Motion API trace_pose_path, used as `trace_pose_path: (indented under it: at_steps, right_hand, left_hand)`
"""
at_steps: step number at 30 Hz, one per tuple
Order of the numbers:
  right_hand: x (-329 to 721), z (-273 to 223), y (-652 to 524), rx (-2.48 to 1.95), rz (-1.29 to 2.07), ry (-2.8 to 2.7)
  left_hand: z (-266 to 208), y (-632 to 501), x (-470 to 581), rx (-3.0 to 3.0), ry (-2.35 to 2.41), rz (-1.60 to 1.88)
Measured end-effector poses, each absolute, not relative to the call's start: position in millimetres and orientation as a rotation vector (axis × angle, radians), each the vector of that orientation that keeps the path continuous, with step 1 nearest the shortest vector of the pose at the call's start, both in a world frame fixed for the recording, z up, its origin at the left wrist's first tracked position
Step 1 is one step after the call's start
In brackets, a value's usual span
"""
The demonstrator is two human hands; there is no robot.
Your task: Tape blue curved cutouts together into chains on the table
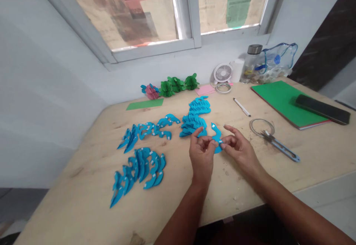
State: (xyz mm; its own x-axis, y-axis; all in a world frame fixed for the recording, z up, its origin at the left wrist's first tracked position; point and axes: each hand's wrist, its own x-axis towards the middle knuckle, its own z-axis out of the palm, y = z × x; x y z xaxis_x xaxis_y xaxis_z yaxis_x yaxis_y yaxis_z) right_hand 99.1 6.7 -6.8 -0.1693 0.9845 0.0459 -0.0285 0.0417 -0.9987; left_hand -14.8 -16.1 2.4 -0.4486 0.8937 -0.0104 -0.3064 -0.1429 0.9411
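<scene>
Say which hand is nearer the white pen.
Right. The right hand is on the near side of the white pen, not touching it; the left hand is farther off to the left, across the curved blue paper piece.

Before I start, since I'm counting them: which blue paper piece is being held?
The single piece pinched between left hand and right hand; the other blue pieces lie grouped on the table.
</scene>
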Motion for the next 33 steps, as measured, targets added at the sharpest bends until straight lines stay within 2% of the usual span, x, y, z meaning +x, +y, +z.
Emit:
trace_pose_path:
  at_steps: [12,20,28,33]
  right_hand:
    - [100,-5,14,-1.052,1.254,-1.073]
    - [103,-8,6,-1.027,1.143,-1.093]
    - [102,-8,-4,-0.871,1.525,-1.32]
    - [100,-12,-4,-0.875,1.574,-1.332]
  left_hand:
    - [-11,-16,-12,0.842,1.218,1.626]
    - [-8,-13,-18,0.789,1.251,1.735]
    - [-5,-13,-19,0.791,1.287,1.727]
    - [-3,-14,-19,0.8,1.295,1.72]
